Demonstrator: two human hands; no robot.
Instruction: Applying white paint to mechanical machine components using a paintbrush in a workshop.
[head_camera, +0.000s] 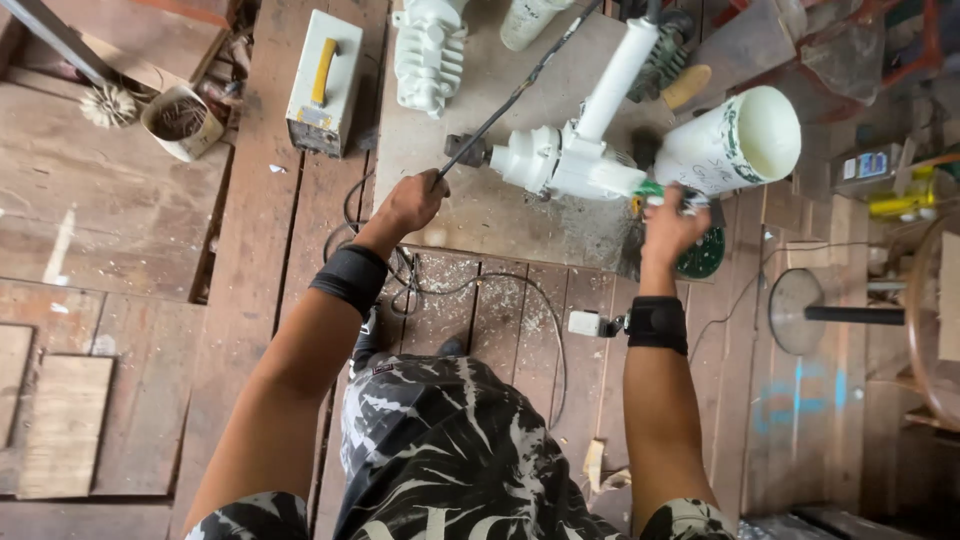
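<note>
From the head camera, two hands are at work, each with one black wrist band. The left hand (413, 200) is closed around one thin black rod (520, 90) that slants up across the counter (470, 215). The right hand (672, 228) is clenched on a green-handled part (650, 188) at the end of one white machine (575, 155), which lies on the counter between the hands. One white bucket (735, 140) lies on its side just beside the right hand. One white ribbed casting (430, 55) rests further up the counter. One grey box with a yellow handle (325, 80) sits on the plank floor left of the counter. One black cable (480, 285) loops below.
</note>
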